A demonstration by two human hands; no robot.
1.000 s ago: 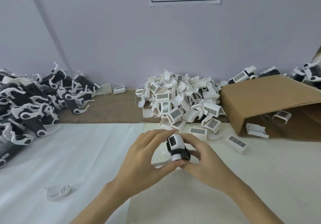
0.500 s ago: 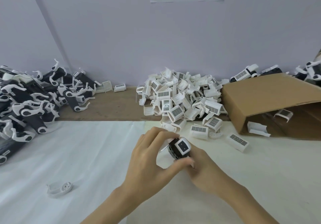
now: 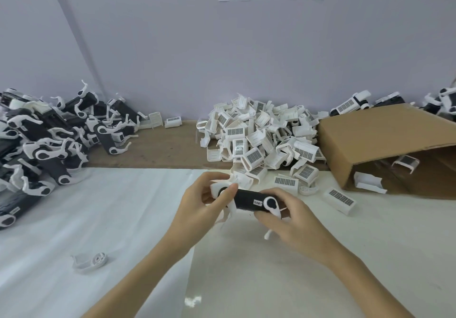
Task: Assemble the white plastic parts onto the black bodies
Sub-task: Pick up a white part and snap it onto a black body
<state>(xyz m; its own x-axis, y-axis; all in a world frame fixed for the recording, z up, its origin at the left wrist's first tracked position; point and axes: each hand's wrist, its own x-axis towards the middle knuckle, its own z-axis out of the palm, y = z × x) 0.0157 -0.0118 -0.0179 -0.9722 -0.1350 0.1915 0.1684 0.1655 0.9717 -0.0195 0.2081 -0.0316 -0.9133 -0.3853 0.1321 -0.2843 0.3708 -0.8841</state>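
Black body (image 3: 248, 200), gripped by left hand (image 3: 197, 206), right hand (image 3: 291, 219)

A table (image 3: 158, 150) carries a white sheet (image 3: 118, 219) over its near part; a bare brown strip runs along the far edge. A heap of black bodies (image 3: 49, 140) lies far left, a white pile (image 3: 261, 142) at centre, a tipped box (image 3: 385, 145) right. One loose white part (image 3: 90, 262) sits near left.

Black body (image 3: 249, 201) horizontal above table, white parts (image 3: 271, 204) fitted both ends.
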